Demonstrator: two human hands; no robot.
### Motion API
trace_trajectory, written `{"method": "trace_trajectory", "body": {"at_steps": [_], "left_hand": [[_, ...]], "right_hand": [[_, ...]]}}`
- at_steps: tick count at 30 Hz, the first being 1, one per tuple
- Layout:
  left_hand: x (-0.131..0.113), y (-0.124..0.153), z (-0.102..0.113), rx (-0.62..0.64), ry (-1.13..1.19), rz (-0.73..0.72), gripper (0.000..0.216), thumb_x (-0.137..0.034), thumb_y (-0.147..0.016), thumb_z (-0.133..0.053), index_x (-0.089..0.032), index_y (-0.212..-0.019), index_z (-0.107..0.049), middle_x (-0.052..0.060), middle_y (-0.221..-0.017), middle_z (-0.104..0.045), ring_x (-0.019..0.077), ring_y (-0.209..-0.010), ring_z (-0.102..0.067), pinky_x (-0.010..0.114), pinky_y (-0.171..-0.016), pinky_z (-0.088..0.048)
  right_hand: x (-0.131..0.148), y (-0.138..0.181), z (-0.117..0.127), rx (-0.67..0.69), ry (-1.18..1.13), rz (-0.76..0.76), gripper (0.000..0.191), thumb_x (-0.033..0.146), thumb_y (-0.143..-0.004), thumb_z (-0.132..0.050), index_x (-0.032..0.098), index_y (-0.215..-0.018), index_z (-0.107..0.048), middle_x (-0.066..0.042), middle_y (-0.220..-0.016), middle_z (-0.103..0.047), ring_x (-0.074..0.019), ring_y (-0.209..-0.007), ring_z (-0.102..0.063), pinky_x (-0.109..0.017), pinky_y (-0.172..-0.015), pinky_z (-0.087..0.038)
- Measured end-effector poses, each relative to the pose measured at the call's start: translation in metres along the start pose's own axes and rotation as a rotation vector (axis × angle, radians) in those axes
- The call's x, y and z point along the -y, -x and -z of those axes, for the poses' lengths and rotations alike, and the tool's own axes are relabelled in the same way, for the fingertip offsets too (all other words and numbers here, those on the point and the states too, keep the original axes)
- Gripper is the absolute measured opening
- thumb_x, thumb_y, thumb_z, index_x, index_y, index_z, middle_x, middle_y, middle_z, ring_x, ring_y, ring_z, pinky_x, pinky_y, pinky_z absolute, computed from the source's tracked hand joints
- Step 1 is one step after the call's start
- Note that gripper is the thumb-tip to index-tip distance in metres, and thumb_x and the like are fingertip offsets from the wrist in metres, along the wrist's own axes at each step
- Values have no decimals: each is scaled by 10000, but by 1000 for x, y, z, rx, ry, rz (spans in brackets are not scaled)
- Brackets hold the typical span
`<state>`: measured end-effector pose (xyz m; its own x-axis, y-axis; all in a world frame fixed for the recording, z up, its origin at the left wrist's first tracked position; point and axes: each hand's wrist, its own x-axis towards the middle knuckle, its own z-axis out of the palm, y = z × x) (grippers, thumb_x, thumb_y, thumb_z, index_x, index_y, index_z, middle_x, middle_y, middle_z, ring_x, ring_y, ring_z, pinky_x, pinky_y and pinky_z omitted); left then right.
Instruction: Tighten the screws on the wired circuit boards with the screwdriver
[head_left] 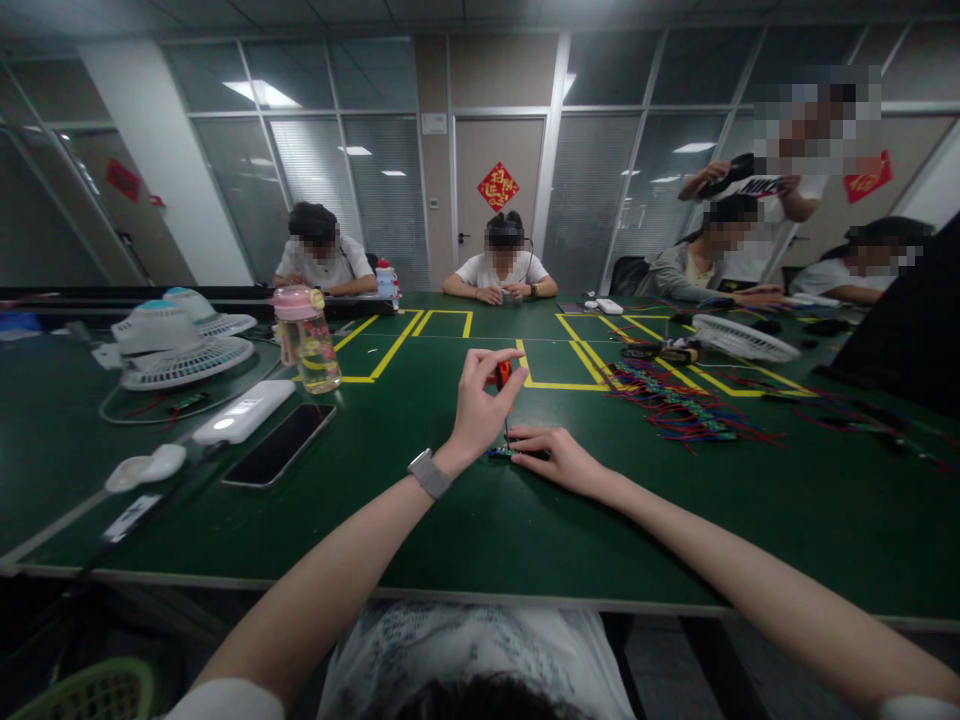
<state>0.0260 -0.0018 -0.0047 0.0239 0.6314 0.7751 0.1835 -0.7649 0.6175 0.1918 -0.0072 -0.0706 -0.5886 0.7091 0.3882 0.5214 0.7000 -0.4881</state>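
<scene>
My left hand, with a watch on its wrist, is closed round the red and black handle of a screwdriver. The screwdriver stands upright, its thin shaft pointing down at a small green circuit board on the table. Whether the tip sits in a screw is too small to tell. My right hand rests low on the table, thumb and fingertips gripping the board's right end and partly covering it.
A phone, a white power strip, a drink bottle and white fan parts lie left. Several wired circuit boards are piled right, before a white fan grille. Yellow tape marks the green table. Other people sit across.
</scene>
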Motion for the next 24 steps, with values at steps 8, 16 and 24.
{"method": "trace_trajectory", "body": {"at_steps": [8, 16, 24], "left_hand": [[1, 1, -2, 36, 127, 51, 292, -292, -908, -512, -227, -1183, -585, 44, -983, -585, 115, -792, -597, 242, -700, -516], [-2, 0, -1, 20, 94, 35, 316, -293, -964, -371, -237, -1179, -596, 50, -1015, -582, 117, -835, -602, 255, -753, -495], [-2, 1, 0, -23, -54, -23, 206, -315, -872, -573, -226, -1034, -665, 33, -935, -570, 130, -850, -568, 251, -773, -471]], "right_hand": [[-1, 0, 0, 13, 6, -1, 286, 332, -872, -574, 218, -1102, -702, -89, -1222, -641, -251, -1162, -581, -397, -998, -464], [-4, 0, -1, 7, 24, 25, 275, 332, -877, -567, 226, -1087, -710, -83, -1212, -648, -252, -1153, -588, -400, -997, -466], [-3, 0, -1, -3, 13, 13, 284, 351, -872, -577, 221, -1086, -711, -90, -1211, -648, -259, -1148, -591, -413, -992, -470]]}}
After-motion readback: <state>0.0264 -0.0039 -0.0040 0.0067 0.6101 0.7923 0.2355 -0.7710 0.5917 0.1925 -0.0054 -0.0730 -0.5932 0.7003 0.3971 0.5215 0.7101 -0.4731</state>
